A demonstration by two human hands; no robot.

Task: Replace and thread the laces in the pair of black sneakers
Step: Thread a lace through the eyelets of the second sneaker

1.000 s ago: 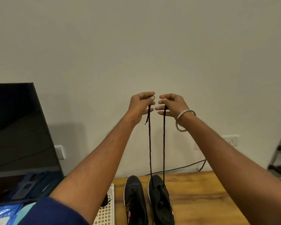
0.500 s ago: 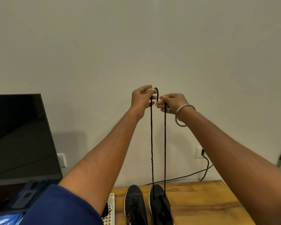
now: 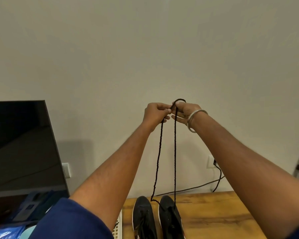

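- Where both arms reach up before the wall, the left hand (image 3: 155, 113) and right hand (image 3: 186, 111) meet, each pinching the black lace (image 3: 175, 152); a small loop arches over the right fingers.
- Two strands hang down to the right sneaker (image 3: 169, 216); which eyelets they enter is too dark to tell.
- Left sneaker (image 3: 142, 216) stands just beside it on the wooden table (image 3: 214, 216); both heels cut off by the frame edge.
- White basket (image 3: 118, 228), mostly hidden behind the left sleeve; perhaps plastic.

Pair of black sneakers: left sneaker (image 3: 143, 218) and right sneaker (image 3: 170, 219) side by side on wood, toes toward wall. Black lace (image 3: 175, 152): two strands rising from right sneaker, looped at top.
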